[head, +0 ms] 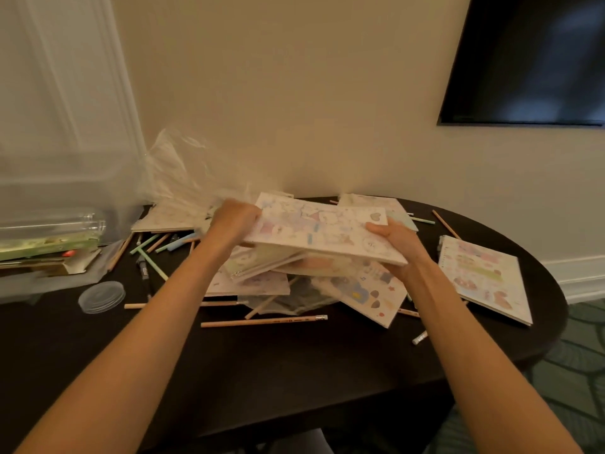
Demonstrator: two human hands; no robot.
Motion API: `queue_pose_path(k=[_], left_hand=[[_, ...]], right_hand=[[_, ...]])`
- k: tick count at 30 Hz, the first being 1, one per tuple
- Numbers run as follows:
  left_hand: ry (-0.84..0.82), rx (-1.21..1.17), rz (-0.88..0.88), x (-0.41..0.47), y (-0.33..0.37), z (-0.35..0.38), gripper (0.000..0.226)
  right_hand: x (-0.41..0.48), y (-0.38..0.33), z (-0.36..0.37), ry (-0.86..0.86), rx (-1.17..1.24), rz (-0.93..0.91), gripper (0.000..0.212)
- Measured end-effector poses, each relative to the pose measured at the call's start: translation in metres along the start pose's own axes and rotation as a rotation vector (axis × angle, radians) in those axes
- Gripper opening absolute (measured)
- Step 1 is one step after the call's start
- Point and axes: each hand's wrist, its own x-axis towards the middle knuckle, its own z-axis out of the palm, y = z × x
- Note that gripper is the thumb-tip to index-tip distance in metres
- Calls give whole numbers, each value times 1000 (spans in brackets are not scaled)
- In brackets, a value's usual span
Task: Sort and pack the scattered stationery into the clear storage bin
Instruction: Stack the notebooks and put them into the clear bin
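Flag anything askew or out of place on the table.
Notebooks lie in a skewed, overlapping heap; pencils and pens are strewn around it at all angles; a round lid lies loose by the bin. Nothing looks damaged.

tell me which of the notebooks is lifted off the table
The patterned notebook at the centre, held at its ends by the left hand and right hand. The others lie on the table, like the far-right notebook.
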Motion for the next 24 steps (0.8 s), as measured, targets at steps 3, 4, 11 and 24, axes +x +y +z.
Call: queue_pose_path(k=[3,4,11,24], left_hand=[[78,176,69,6,-17,-7,28],[52,287,87,6,-22,-10,31],[-349,942,368,-8,-53,3,67],[-35,1153,429,-18,-39,4,25]], right_hand=[[3,4,-13,25,132,-2,48],[1,5,-17,19,141,13,50],[-13,15,-41,-229,36,161,43],[-23,23,-36,-9,121,20,45]])
